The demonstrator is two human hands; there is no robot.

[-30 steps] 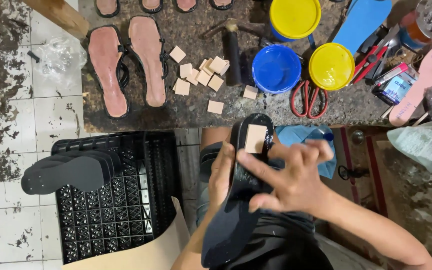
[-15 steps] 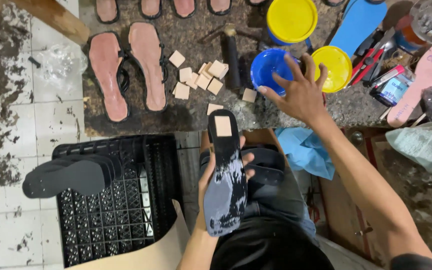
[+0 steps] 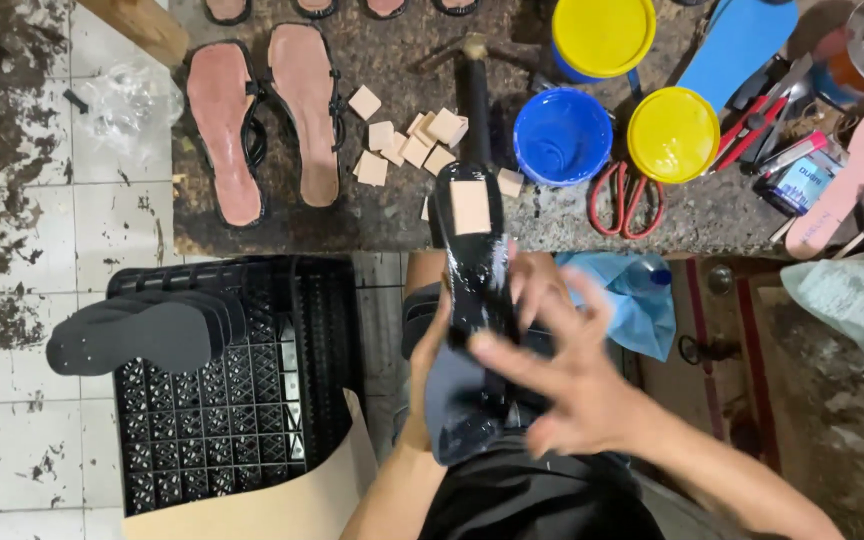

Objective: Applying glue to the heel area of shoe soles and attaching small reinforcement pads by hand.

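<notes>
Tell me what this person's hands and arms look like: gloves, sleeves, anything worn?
Both are bare. The left hand and the right hand have no gloves, and no rings or watch show, though the right hand's fingers are blurred. Both forearms are uncovered as far as the picture reaches; no sleeves are in view.

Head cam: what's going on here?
A person sits at a workbench holding a dark shoe sole over the lap. The left hand supports it from below; the right hand lies across its middle, fingers spread. A tan square patch sits on the sole's far end. More tan squares, two sandals, a blue tub and red scissors lie on the bench. Black soles are stacked on a black crate.
</notes>
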